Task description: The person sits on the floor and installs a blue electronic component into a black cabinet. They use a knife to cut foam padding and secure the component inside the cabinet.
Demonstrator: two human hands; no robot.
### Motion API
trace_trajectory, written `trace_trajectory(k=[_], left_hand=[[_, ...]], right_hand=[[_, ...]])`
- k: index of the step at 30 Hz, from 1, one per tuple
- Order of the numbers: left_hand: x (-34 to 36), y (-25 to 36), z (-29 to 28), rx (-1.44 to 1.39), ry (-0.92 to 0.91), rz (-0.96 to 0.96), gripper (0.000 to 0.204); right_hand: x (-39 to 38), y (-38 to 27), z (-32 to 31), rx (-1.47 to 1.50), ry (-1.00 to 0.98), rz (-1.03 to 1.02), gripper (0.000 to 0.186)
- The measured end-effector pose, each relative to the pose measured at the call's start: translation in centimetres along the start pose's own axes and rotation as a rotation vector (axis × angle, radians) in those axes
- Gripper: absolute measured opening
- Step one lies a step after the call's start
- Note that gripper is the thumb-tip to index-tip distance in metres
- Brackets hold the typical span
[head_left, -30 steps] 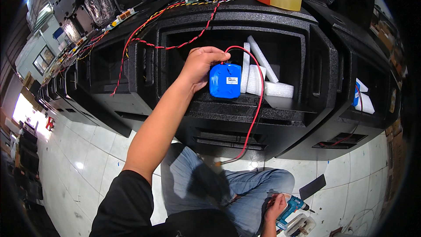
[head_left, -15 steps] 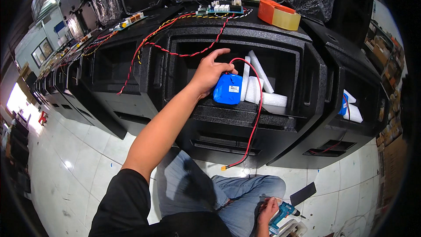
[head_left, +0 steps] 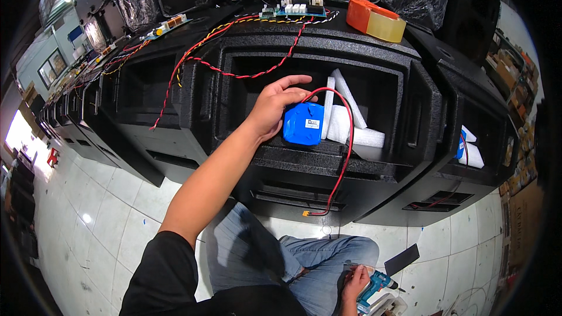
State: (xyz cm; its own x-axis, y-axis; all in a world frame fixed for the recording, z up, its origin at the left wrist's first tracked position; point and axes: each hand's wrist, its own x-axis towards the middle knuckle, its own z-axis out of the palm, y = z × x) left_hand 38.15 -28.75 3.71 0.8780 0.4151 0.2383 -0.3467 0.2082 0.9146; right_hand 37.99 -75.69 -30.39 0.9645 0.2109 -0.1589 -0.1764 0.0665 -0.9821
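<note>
The left hand (head_left: 275, 108) grips the blue battery (head_left: 301, 124) at its left side and top, thumb near the top edge, index finger lifted off. The battery is at the mouth of the black box (head_left: 374, 188) beyond both hands; holding it by the edge probably leaves the face and cable clear. How the hidden fingers sit cannot be told.

The red and black cable (head_left: 350, 136) arches right of the left hand and hangs outside the box, its yellow plug (head_left: 306, 213) below that hand, likely to keep it reachable. Just right of the battery, white foam pieces (head_left: 338, 124) lean and lie inside the box, perhaps as padding.

The right hand (head_left: 355, 284) is low by the knee, fingers curled, next to a drill (head_left: 377, 282); whether it grips anything cannot be told. Beyond the left hand, a circuit board (head_left: 300, 9) and tape (head_left: 376, 21) rest on top of the box.
</note>
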Motion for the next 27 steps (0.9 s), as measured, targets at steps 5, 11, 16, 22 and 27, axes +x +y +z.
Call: trace_trajectory(k=[5,11,16,22,27], left_hand=[[-1.9,1.3,0.8,0.792,-0.137,0.068,0.112],[-2.3,1.8,1.1,1.115,-0.207,0.201,0.119],[-2.4,1.7,2.2,1.306,-0.083,0.200,0.102],[-2.9,2.1,-0.4,0.997,0.205,0.288,0.088],[-8.5,3.9,-1.4,0.338,0.251,0.375,0.091]], right_hand=[[0.0,-0.1,-0.2,-0.014,-0.002,-0.006,0.040],[0.4,0.9,-0.5,-0.044,-0.029,-0.024,0.040],[0.4,0.9,-0.5,-0.066,-0.032,-0.056,0.041],[0.6,1.0,-0.5,-0.097,-0.045,-0.068,0.038],[0.0,-0.8,0.3,-0.157,-0.068,-0.030,0.036]])
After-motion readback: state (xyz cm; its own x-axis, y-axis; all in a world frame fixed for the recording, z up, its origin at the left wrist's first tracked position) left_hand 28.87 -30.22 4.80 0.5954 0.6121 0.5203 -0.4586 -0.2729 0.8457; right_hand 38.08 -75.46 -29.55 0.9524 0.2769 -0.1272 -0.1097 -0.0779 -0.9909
